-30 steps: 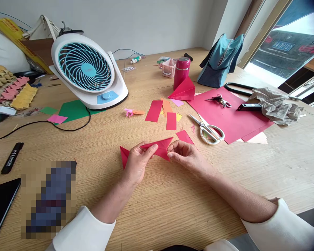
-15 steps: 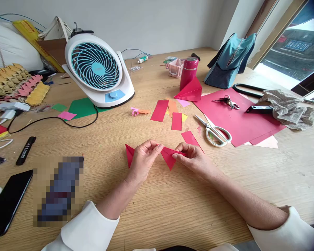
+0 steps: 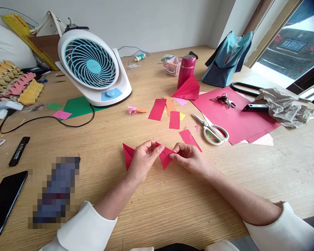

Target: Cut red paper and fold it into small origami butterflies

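Between my hands is a small folded piece of red paper [image 3: 164, 158], with one point hanging downward. My left hand [image 3: 144, 157] pinches its upper left edge between thumb and fingers. Its right corner is gripped by my right hand [image 3: 189, 157], fingers curled and thumb pressed against the paper. Just left of my left hand lies another folded red paper triangle [image 3: 127, 155], partly hidden behind that hand. Beyond my right hand a red paper strip [image 3: 190, 140] lies flat, and two more red pieces [image 3: 157, 109] rest farther back.
White-handled scissors [image 3: 213, 132] lie right of the strips, beside large red sheets [image 3: 232, 118] holding keys [image 3: 225, 100]. Behind stand a folded red shape [image 3: 189, 90], a red flask [image 3: 186, 70] and a fan [image 3: 94, 69]. A marker [image 3: 19, 151] and a phone [image 3: 6, 202] are at left.
My right fingers have drawn slightly closer to my left hand, and the right corner of the paper now shows less. The whole view has shifted a little.
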A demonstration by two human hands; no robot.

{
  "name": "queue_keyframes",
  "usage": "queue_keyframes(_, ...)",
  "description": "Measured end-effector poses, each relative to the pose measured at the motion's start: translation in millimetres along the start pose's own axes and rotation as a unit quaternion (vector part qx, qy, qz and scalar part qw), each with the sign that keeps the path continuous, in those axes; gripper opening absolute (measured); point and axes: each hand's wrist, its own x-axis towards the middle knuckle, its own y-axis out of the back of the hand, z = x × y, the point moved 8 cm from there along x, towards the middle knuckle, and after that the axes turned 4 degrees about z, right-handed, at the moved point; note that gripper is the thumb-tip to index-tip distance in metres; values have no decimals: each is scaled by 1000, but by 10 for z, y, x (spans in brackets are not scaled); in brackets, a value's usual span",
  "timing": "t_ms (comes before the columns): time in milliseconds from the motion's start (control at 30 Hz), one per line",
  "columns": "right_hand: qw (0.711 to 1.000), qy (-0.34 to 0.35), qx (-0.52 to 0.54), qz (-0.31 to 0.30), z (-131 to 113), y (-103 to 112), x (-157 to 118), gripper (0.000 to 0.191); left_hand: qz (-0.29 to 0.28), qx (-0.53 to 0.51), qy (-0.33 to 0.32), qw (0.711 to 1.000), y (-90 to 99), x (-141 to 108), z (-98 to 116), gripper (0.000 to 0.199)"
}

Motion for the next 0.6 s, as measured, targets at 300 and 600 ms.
queue_keyframes(300,1000,-6,-8,-10,-14,-10,2,46,-1,-26,17,1000,-11,-8,-11,28)
queue_keyframes(600,1000,-3,-15,-17,28,-15,1,46,72,-47,-15,996,145,39,97,26)
